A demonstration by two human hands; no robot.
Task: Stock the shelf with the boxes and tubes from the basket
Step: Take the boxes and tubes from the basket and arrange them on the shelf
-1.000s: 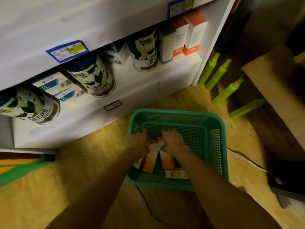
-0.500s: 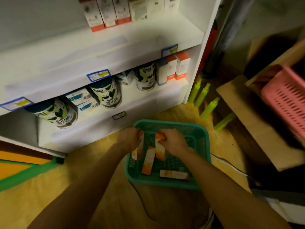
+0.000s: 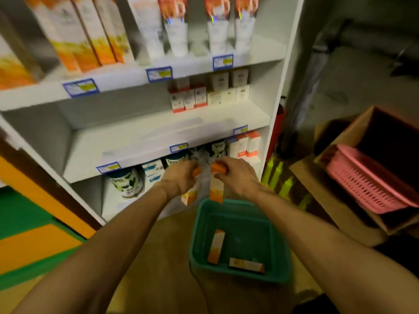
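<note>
Each hand, left (image 3: 179, 179) and right (image 3: 238, 175), grips one box above the basket (image 3: 278, 257), fingers curled round it; next, stand them on the shelf (image 3: 158, 134).

The light is dim. The wooden floor (image 3: 163, 264) fills the lower part. At 8 o'clock lie green and orange floor panels (image 3: 34, 234). At 3 o'clock a cardboard box (image 3: 353, 214) holds a pink basket (image 3: 367, 180). At 1 o'clock stands a grey wall (image 3: 362, 64).
</note>
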